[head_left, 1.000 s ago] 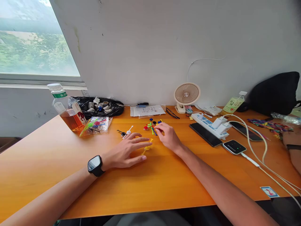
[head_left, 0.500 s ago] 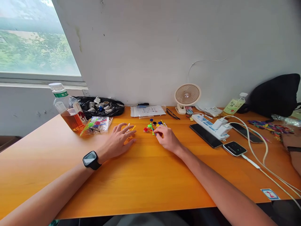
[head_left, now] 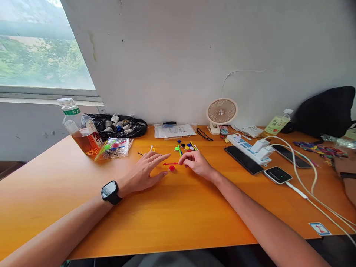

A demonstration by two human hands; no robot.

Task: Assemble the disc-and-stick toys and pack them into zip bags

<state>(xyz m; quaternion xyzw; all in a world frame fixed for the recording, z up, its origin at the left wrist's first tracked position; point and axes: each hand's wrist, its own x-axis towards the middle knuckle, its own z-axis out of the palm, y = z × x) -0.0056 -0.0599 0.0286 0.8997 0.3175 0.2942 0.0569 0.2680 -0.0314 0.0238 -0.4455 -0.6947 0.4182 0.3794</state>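
My left hand [head_left: 144, 171], with a black watch on the wrist, lies flat on the orange table [head_left: 167, 215], fingers stretched toward a thin red stick [head_left: 170, 163]. My right hand [head_left: 194, 163] pinches the right end of that red stick. A small red cap [head_left: 172, 168] rests on the table just below the stick, between both hands. Behind the hands lies a cluster of small coloured caps and sticks [head_left: 185, 147]. A white and a yellow stick [head_left: 152, 148] lie past my left fingers.
A tea bottle [head_left: 79, 128], a clear bag of coloured parts [head_left: 114, 146] and a black bag [head_left: 118, 125] stand at back left. A small fan [head_left: 221, 113], power strip [head_left: 247, 146], phones [head_left: 243, 158] and cables [head_left: 306, 174] fill the right. Another person's arm [head_left: 347, 178] is at far right.
My right hand has drawn a red stick out of the pile toward me. A red cap now lies between the hands. My left hand has shifted right, toward the stick.
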